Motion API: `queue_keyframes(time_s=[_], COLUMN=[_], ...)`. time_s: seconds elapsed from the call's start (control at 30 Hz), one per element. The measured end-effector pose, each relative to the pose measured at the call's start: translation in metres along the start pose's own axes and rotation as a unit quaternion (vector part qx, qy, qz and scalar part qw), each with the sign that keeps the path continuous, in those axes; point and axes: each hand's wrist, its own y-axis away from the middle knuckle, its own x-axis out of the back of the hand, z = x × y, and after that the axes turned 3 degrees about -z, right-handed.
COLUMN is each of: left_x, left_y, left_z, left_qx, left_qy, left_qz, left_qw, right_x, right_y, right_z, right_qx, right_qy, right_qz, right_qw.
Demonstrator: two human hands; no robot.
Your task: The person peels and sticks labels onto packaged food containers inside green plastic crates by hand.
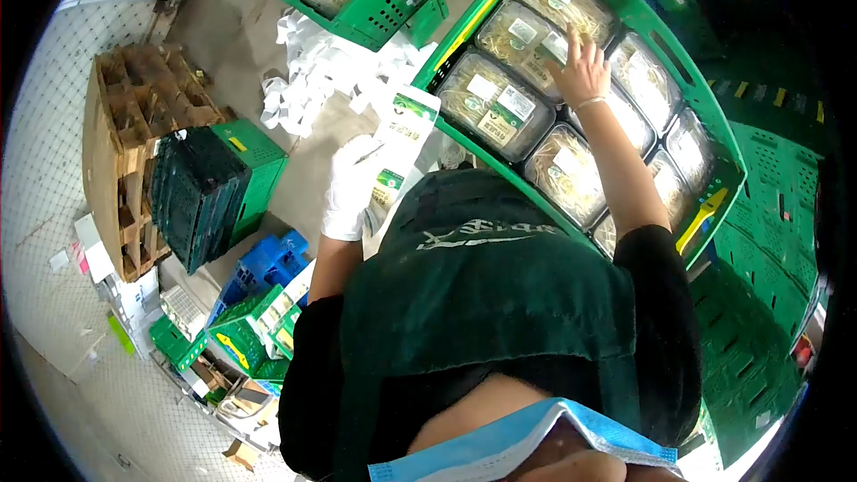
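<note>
My left hand (pixel 353 180), in a white glove, is closed on a strip of labels (pixel 406 129) with green and white print. My right hand (pixel 582 71) is bare and reaches over the green crate (pixel 725 138), its fingers apart and touching or just above a clear-lidded food tray (pixel 522 40). Pale, thin strands show through the lids of the several trays in this crate. Closest to the strip, one tray (pixel 495 107) carries a white sticker, a coded sticker and a green-and-white label. Whether anything lies under my right fingertips is hidden.
Another green crate (pixel 366 22) with packed trays stands at the top. Crumpled white backing paper (pixel 312 67) litters the floor. On the left are wooden pallets (pixel 134 161), a dark folded crate (pixel 198 196) and a blue crate (pixel 259 272). Green crates (pixel 759 241) are stacked on the right.
</note>
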Motion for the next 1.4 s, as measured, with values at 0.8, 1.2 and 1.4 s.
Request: queue_keyframes(time_s=[0.8,1.2,1.4], left_x=[-0.100,-0.083,-0.109], left_y=[-0.034,-0.035,-0.038], left_z=[0.021,0.005,0.000], left_qx=[-0.118,-0.039,-0.024], left_qy=[-0.265,-0.048,-0.016], left_qz=[-0.095,-0.117,-0.186], left_qw=[0.952,0.991,0.982], right_x=[0.109,-0.011,0.120], right_y=[0.008,-0.061,0.033], right_z=[-0.015,0.063,0.012], right_qx=[-0.003,-0.113,0.068], right_qy=[-0.432,-0.048,-0.489], right_qz=[-0.146,0.002,-0.310], right_qw=[0.890,0.992,0.812])
